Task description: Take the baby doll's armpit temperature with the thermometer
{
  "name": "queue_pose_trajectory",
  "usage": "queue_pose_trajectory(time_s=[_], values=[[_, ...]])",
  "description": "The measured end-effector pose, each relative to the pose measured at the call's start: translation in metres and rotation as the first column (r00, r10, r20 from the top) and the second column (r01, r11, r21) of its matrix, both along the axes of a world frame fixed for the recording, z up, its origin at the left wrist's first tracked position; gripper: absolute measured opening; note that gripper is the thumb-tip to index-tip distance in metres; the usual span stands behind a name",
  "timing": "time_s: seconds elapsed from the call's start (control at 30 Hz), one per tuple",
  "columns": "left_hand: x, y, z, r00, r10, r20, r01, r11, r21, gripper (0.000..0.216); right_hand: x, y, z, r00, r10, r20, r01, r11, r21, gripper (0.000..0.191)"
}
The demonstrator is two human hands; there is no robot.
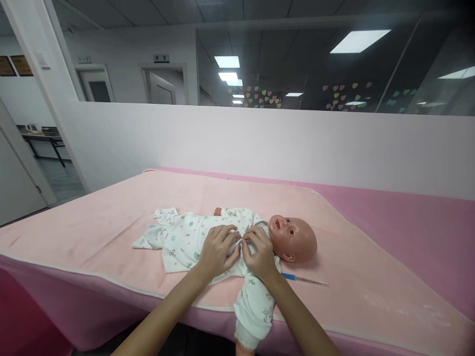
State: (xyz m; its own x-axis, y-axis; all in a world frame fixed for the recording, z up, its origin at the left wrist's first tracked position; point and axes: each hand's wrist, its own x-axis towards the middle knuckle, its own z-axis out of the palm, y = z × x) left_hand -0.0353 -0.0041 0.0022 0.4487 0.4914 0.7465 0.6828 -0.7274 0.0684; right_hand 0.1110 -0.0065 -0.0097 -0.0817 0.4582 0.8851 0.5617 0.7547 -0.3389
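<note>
A baby doll (293,237) lies on its back on the pink blanket (111,217), head to the right, dressed in a white printed romper (181,237). My left hand (217,249) and my right hand (260,253) meet over the doll's chest, fingers pinched on the romper's front edges just below the neck. One sleeved arm of the doll (254,306) hangs over the near edge of the table, under my right forearm. A thin thermometer (304,280) with a blue end lies on the blanket just beside the doll's head, to the right of my right wrist.
The blanket covers a long table against a white partition wall (260,143) with glass above. A darker pink surface (408,222) shows to the right. An open doorway at the left (44,148) leads to another room with a desk.
</note>
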Motion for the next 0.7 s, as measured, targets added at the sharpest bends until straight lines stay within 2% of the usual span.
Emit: queue_pose_trajectory(time_s=[0.43, 0.7], values=[[0.0005, 0.0018, -0.0024, 0.999, -0.033, 0.0, 0.033, 0.999, 0.006, 0.013, -0.0008, 0.0011, -0.0003, 1.0, 0.02, -0.006, -0.02, 1.0, -0.02, 0.015], [0.0021, 0.003, -0.0008, 0.996, -0.04, -0.082, 0.038, 0.999, -0.024, 0.013, 0.0, 0.0025, -0.0013, 0.998, 0.056, -0.024, -0.056, 0.998, -0.008, 0.016]])
